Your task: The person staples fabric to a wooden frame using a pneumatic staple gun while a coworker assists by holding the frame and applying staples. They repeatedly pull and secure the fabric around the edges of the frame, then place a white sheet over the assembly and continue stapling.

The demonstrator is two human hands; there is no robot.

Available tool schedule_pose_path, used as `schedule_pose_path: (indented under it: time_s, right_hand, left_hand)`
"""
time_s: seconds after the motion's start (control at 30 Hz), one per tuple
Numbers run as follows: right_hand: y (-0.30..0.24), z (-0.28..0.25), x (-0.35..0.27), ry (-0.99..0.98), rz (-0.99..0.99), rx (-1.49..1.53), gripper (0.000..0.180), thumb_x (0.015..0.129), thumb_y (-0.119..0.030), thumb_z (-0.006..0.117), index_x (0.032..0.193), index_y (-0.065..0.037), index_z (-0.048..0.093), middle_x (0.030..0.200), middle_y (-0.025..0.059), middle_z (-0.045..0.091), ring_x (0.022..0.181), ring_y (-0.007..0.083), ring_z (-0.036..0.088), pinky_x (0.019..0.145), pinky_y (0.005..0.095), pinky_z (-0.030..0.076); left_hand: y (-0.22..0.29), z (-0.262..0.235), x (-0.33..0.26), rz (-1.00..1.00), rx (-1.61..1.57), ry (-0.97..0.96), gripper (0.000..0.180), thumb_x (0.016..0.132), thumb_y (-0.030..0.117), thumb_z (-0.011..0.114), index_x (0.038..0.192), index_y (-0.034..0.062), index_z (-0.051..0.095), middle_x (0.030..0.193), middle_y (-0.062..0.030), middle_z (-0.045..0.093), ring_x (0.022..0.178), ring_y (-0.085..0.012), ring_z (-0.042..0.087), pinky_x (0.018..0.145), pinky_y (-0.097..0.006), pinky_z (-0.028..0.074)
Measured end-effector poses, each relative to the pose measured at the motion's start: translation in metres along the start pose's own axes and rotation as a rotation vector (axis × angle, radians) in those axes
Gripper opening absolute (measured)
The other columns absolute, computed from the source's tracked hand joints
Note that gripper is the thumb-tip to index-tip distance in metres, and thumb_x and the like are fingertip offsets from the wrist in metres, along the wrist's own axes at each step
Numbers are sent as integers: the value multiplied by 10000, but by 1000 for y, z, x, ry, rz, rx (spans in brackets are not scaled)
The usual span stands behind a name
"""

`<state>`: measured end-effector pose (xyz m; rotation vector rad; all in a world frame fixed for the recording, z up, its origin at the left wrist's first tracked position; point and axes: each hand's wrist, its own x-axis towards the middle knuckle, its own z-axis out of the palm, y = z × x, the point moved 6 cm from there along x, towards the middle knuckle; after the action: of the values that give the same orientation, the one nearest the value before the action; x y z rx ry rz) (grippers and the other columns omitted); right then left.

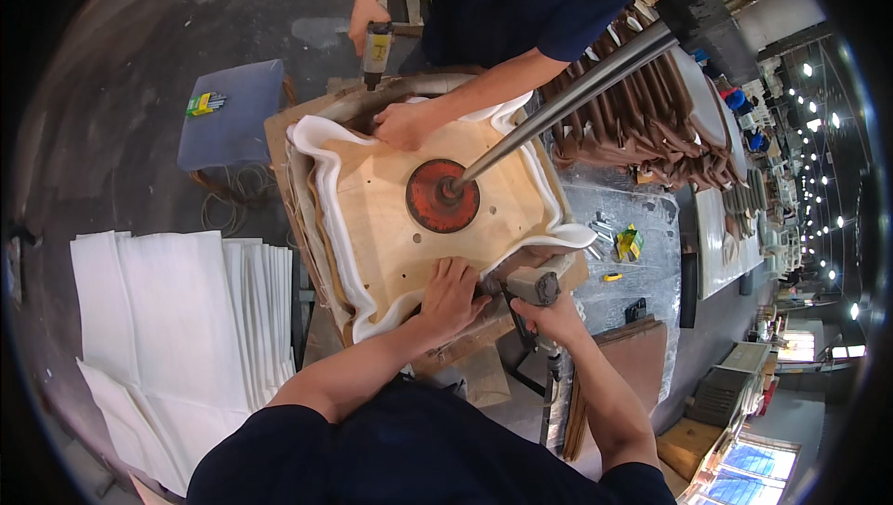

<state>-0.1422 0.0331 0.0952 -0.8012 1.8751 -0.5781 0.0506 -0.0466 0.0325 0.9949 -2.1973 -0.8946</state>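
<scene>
A plywood board (372, 191) with several small holes lies in a frame, edged by wavy white padding (346, 274). My left hand (453, 299) rests on the board's near edge, fingers stretched flat and thumb apart. To its right, my right hand (551, 319) grips a pneumatic staple gun (535, 284) beside the near right edge of the padding. A red round plate (430, 212) on a slanting metal rod (567, 100) sits on the middle of the board. Across from me a co-worker holds another staple gun (376, 51) and touches the far edge with a hand (402, 126).
White sheets (172, 310) are stacked at the left. A blue-grey covered stool (233, 114) bears a small box of staples (205, 103). Brown upholstery covers (642, 100) pile up at the far right. Loose staples and a yellow-green packet (630, 243) lie on the plastic-covered table (642, 286).
</scene>
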Motion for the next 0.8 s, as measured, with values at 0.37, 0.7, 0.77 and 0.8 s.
schedule_pose_path:
  time_s: [0.37,0.7,0.77,0.8]
  right_hand:
    - [-1,8,11,-54,25,-19,314,936,-183,916,1135,-1,755,787,7,712,590,89,643,532,290,516]
    - [-8,12,17,-42,104,-95,356,923,-243,927,1110,9,760,815,22,736,582,97,648,532,290,527]
    - [-17,16,17,-31,122,-139,372,919,-261,927,1108,13,760,821,29,743,583,100,653,529,296,531]
    - [-22,17,16,-28,129,-162,380,918,-270,927,1107,15,760,824,33,746,583,102,656,527,300,534]
  left_hand:
    - [-9,12,13,51,26,-4,224,863,246,859,915,43,779,1165,-119,592,1216,-374,527,1127,-535,404]
    - [-16,16,16,-19,-46,-31,166,862,197,802,916,40,796,1182,-114,601,1231,-376,525,1275,-561,332]
    - [-17,17,15,-26,-18,-66,209,875,214,785,978,33,809,1199,-114,613,1263,-368,527,1283,-539,332]
    - [-18,17,14,-26,-5,-53,218,878,226,789,984,36,811,1201,-112,615,1264,-364,528,1283,-549,330]
